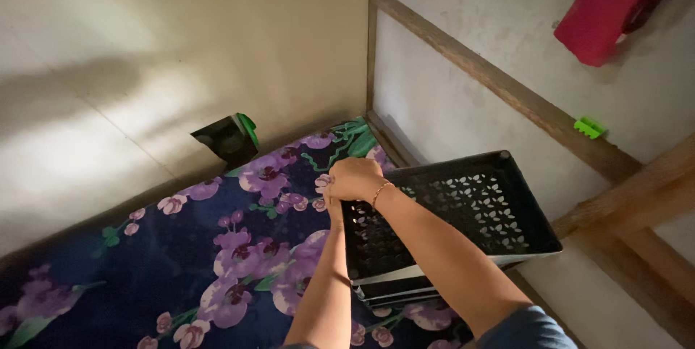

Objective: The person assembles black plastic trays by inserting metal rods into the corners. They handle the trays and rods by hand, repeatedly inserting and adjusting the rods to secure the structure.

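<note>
A black plastic crate (463, 208) was seen tilted on its side at the right edge of a bed, close to the corner of the room. Its walls were pierced with rows of small leaf-shaped holes, and its rim was solid and smooth. A pale band showed along its lower edge, where it seemed to be stacked on a second crate of the same kind, though that could not be told for certain. The crate rested on a dark blue sheet (181, 262) printed with purple flowers and green leaves.

Both hands were brought together at the crate's near upper corner. The right hand (355, 179), a thin bracelet (381, 191) worn at its wrist, was closed over that corner. The left hand (327, 190) was mostly hidden beneath the right one, so whether it gripped the rim could not be told.

A small dark box with a green edge (228, 139) lay at the head of the bed against the pale wall. A wooden beam (499, 85) was fixed slantwise across the right wall, a green clip (589, 127) was perched on it, and a red cloth (612, 5) was hung above.
</note>
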